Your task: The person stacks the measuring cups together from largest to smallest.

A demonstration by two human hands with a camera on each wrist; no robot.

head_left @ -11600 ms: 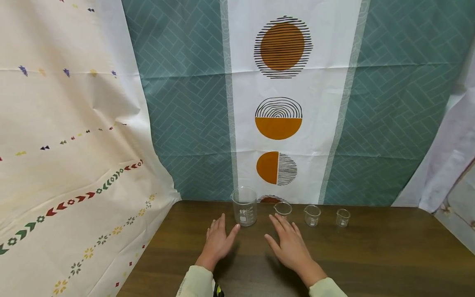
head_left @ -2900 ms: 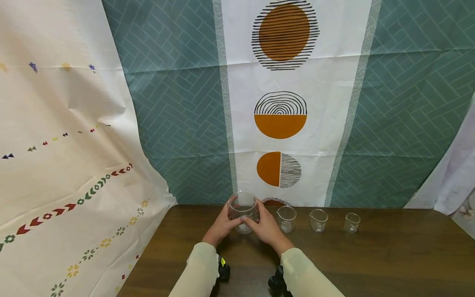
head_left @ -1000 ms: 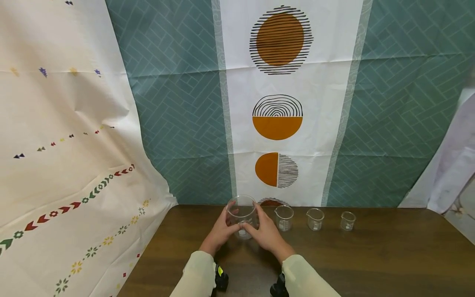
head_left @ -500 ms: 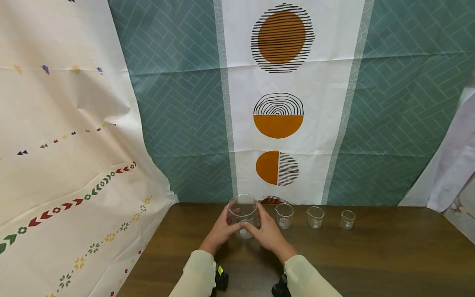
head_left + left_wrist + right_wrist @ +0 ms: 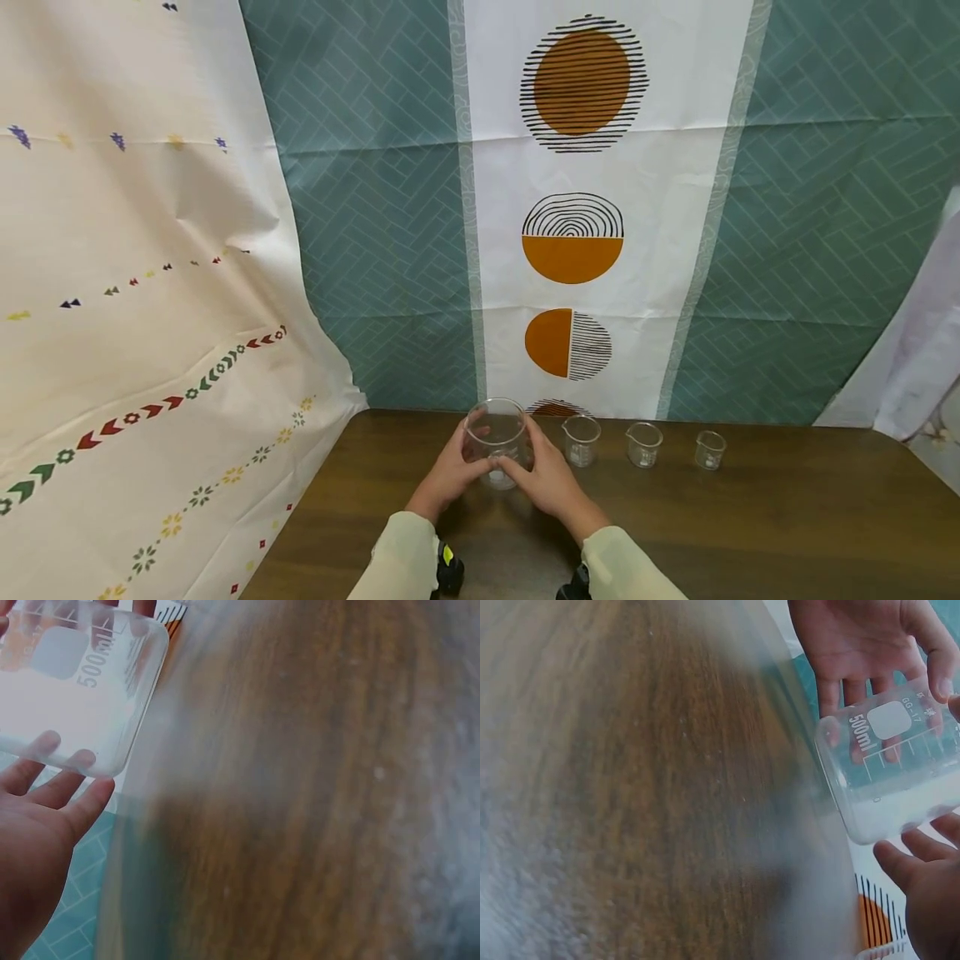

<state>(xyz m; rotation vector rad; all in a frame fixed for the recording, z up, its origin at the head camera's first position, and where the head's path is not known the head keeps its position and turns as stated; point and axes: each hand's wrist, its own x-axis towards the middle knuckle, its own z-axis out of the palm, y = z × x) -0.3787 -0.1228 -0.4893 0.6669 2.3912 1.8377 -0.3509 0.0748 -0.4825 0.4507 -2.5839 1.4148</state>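
Observation:
A large clear glass beaker [image 5: 495, 429] is upright between both hands in the head view. White 500 ml markings show on this beaker [image 5: 82, 705] in the left wrist view. My left hand [image 5: 448, 477] grips its left side and my right hand [image 5: 553, 483] grips its right side. The thumbs come together at the front, and the other fingers curve along the glass. In the right wrist view, the beaker's base [image 5: 840, 795] appears raised a little off the wooden table [image 5: 750, 533].
To the right stand three smaller glass beakers in falling size: the largest beaker [image 5: 581, 442], a middle beaker [image 5: 643, 446] and the smallest beaker [image 5: 709, 451]. A green-and-white curtain [image 5: 375, 250] hangs behind the table, and a patterned cream cloth [image 5: 150, 350] hangs at left.
At first my hands were apart and the large beaker stood on the table. Both hands then took hold of it. Over the last second the grip looks the same; mainly the head view shifts.

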